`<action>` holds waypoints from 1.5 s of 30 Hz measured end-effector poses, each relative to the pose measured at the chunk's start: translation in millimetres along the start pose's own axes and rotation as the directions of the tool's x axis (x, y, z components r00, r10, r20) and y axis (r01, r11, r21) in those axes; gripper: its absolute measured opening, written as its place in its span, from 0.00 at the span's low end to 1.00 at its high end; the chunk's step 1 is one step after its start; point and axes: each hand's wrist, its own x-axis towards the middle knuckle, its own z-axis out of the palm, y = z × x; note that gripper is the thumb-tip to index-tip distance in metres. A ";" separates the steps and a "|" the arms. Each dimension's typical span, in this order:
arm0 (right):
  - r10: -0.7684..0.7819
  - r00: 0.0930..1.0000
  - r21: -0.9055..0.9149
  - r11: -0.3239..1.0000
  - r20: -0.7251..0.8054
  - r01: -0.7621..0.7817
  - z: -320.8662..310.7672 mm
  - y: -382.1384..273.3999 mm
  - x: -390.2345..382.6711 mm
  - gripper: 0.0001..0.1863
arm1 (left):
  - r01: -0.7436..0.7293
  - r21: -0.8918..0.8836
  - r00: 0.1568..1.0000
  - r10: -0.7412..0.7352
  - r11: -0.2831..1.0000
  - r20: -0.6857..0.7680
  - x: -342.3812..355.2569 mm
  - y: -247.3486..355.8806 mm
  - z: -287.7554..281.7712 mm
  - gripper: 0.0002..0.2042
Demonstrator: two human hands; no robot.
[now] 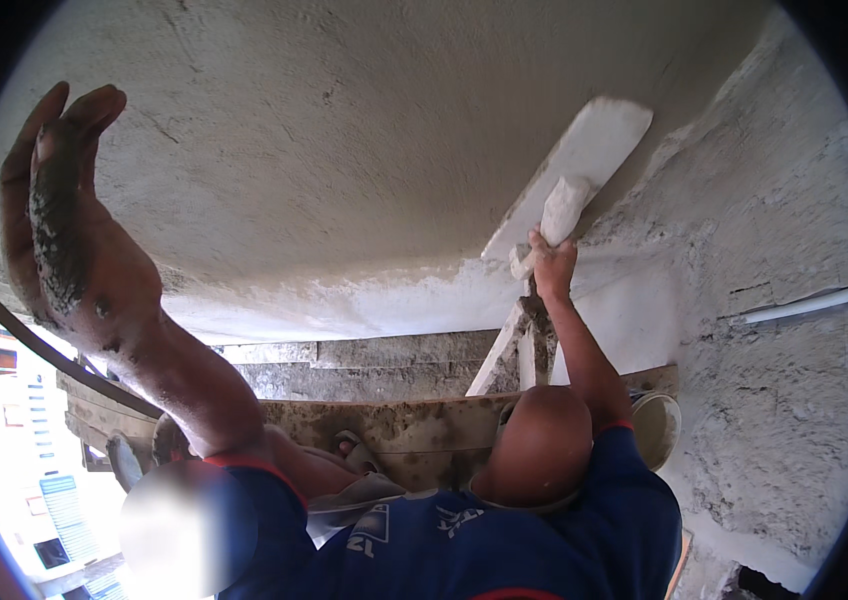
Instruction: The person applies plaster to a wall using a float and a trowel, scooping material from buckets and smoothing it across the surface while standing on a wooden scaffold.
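My right hand (552,265) is raised and grips the handle of a plaster-coated flat trowel (584,150). The blade lies flat against the grey plastered ceiling (344,140), close to where it meets the rough wall (784,200). My left hand (74,230) is lifted toward the ceiling at the far left. Its fingers are straight, it holds nothing, and dark wet mortar is smeared over the palm and the edge of the hand. Both arms come out of blue sleeves with red trim at the lower edge.
A mortar-smeared wooden plank (394,425) runs across below. Pale wooden struts (509,350) rise behind it and a white bucket (656,425) sits at its right end. A white pipe (804,303) crosses the right wall. At the left, a black cable (4,310) curves past a bright opening (4,450).
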 end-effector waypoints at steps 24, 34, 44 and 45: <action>0.720 0.667 0.671 0.399 0.192 -0.625 54.3 218.4 -53.5 0.21 | 0.050 0.311 0.918 -0.167 0.949 0.360 -15.3 -4.5 24.5 0.21; 0.749 0.383 0.589 -0.012 0.541 -0.808 252.2 161.5 -176.0 0.24 | 0.186 0.547 0.783 -0.459 0.816 0.420 -51.5 52.0 -8.7 0.17; 0.771 0.179 0.416 -0.121 0.612 -0.901 439.4 118.6 -290.1 0.28 | 0.478 0.868 0.519 -0.841 0.136 -0.154 -146.4 161.6 -182.2 0.12; 0.779 0.194 0.422 -0.097 0.596 -0.902 456.5 112.9 -301.5 0.27 | 0.478 0.875 0.488 -0.852 0.081 -0.188 -149.8 170.1 -187.6 0.14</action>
